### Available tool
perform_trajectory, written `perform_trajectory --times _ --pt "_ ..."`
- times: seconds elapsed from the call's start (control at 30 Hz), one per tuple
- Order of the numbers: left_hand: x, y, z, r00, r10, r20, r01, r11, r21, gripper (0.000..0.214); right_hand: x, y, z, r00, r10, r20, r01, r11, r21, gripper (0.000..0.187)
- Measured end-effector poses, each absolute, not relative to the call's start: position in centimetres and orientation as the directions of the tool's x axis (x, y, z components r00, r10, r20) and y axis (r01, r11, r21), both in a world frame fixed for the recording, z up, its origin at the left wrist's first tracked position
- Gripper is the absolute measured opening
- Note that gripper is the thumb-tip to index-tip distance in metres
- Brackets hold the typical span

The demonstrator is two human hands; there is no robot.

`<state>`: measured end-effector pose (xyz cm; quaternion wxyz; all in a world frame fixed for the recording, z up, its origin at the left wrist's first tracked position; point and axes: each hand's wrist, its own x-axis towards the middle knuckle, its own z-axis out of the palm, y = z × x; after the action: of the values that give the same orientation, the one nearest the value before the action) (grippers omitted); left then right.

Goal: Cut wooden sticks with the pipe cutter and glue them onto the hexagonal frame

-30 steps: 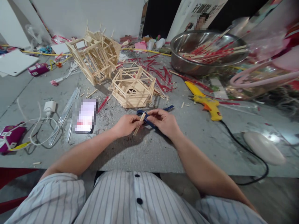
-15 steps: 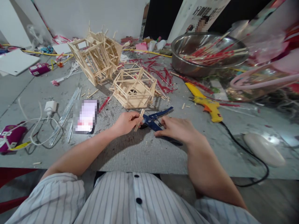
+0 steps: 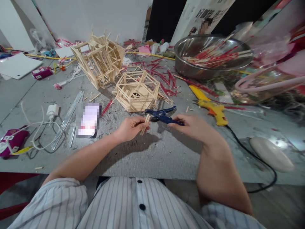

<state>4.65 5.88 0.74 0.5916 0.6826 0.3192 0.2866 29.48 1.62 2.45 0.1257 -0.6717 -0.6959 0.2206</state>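
Between the fingers of my left hand (image 3: 131, 128) are a few short wooden sticks (image 3: 145, 124), pinched together and tilted. My right hand (image 3: 190, 125) is closed around one handle of a blue hand tool (image 3: 164, 115) that looks like pliers or cutters. The tool's head is just right of the sticks; I cannot tell whether it touches them. Right behind my hands stands a low, many-sided frame of wooden sticks (image 3: 137, 95). A taller stick structure (image 3: 97, 63) leans behind it to the left.
A phone (image 3: 88, 120) lies left of my left hand, near a charger (image 3: 52, 110) with white cable. To the right are a yellow glue gun (image 3: 212, 106), a white computer mouse (image 3: 271, 153) and a steel basin (image 3: 190, 68) with red-wrapped sticks. Red wrapper scraps (image 3: 166, 79) litter the back.
My right hand has drawn slightly right, and the blue tool's handles have come closer together. The tool's head has shifted away from my left fingers. My left hand has moved slightly right with the sticks.
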Motion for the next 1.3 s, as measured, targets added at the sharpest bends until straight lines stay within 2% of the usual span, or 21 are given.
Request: perform_trajectory --times 0.07,0.17,0.27,0.43,0.57,0.77,0.87,0.97,1.07,1.13,1.2,1.27,1.3 --pt "4.6 6.0 0.6 0.602 0.796 0.066 0.083 -0.144 0.986 0.021 30.5 1.3 2.5 0.018 0.998 -0.052 0.727 -0.049 -0.685 0.028" --pt "4.5 6.2 0.7 0.567 0.8 0.194 0.057 -0.274 0.96 0.021 31.2 0.9 2.8 0.053 0.995 -0.083 0.368 -0.096 -0.925 0.032" --pt "4.4 6.3 0.8 0.596 0.775 0.211 0.078 -0.317 0.945 0.023 31.0 0.8 2.9 0.034 0.995 -0.094 0.077 -0.097 -0.992 0.036" --pt "4.6 6.3 0.5 0.713 0.697 0.082 0.081 -0.198 0.977 0.022 29.4 1.3 2.6 0.005 0.997 -0.08 -0.083 -0.08 -0.993 0.036" --pt "4.7 6.2 0.2 0.75 0.661 0.022 0.023 -0.06 0.998 0.023 27.8 1.9 2.0 -0.046 0.989 -0.143 -0.102 -0.147 -0.984 0.037" --pt "4.8 5.7 0.1 0.741 0.667 -0.08 0.063 0.05 0.997 0.022 25.7 2.6 0.9 0.03 0.993 -0.114 -0.093 -0.111 -0.989 0.041" --pt "4.9 5.4 0.0 0.738 0.652 -0.174 0.12 0.127 0.985 0.018 25.3 2.5 0.7 -0.057 0.989 -0.139 -0.067 -0.143 -0.988 0.049" --pt "5.0 5.3 -0.1 0.733 0.637 -0.238 0.152 0.188 0.97 0.016 25.0 2.2 0.5 -0.156 0.982 -0.104 -0.077 -0.117 -0.99 0.062" --pt "5.0 5.4 -0.1 0.762 0.597 -0.249 0.175 0.181 0.968 0.015 24.5 2.2 0.2 -0.158 0.978 -0.133 -0.039 -0.141 -0.989 0.064" --pt "4.9 5.7 0.0 0.791 0.57 -0.225 0.19 0.121 0.974 0.014 24.3 2.3 0.0 -0.137 0.983 -0.12 -0.016 -0.124 -0.992 0.058" --pt "4.6 6.2 0.3 0.786 0.591 -0.181 0.2 0.033 0.979 0.015 24.6 2.3 -0.2 -0.054 0.997 -0.049 0.067 -0.045 -0.997 0.049" --pt "4.2 6.9 0.6 0.747 0.652 -0.13 0.219 -0.057 0.974 0.018 25.3 2.3 -0.3 0.08 0.995 0.066 0.29 0.04 -0.956 0.043" --pt "4.0 7.2 0.7 0.737 0.666 -0.11 0.232 -0.098 0.968 0.02 25.7 2.3 -0.3 0.124 0.983 0.134 0.442 0.066 -0.895 0.043"
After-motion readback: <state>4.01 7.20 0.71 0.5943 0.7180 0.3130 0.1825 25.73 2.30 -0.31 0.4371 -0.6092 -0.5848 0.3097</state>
